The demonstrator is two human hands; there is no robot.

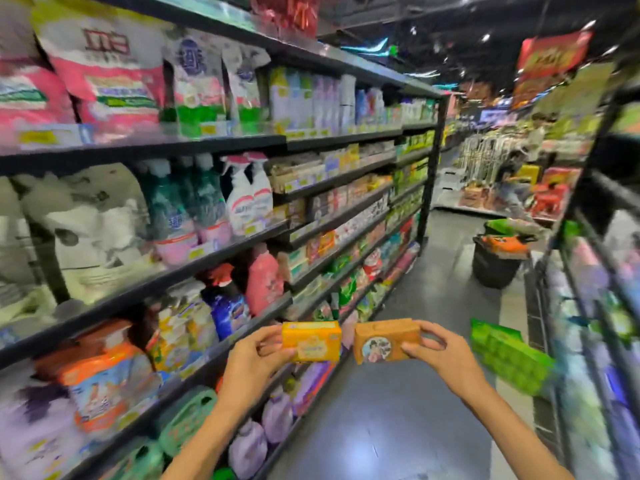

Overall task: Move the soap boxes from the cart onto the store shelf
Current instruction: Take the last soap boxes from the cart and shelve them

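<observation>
My left hand (254,355) grips a yellow soap box (311,341) by its left end. My right hand (433,348) grips a brown-orange soap box (384,341) with a round picture on its front, by its right end. Both boxes are held side by side in front of me, out over the aisle floor and just right of the lower shelves. The store shelf unit (221,237) runs along my left, with small boxed goods stacked on its middle tiers (346,199). The cart is not in view.
The left shelves carry detergent bags, spray bottles and jugs. A second rack (588,306) stands on the right with green packs (509,355) jutting out. A black bin holding an orange pack (495,261) sits farther down the aisle floor. People are far off.
</observation>
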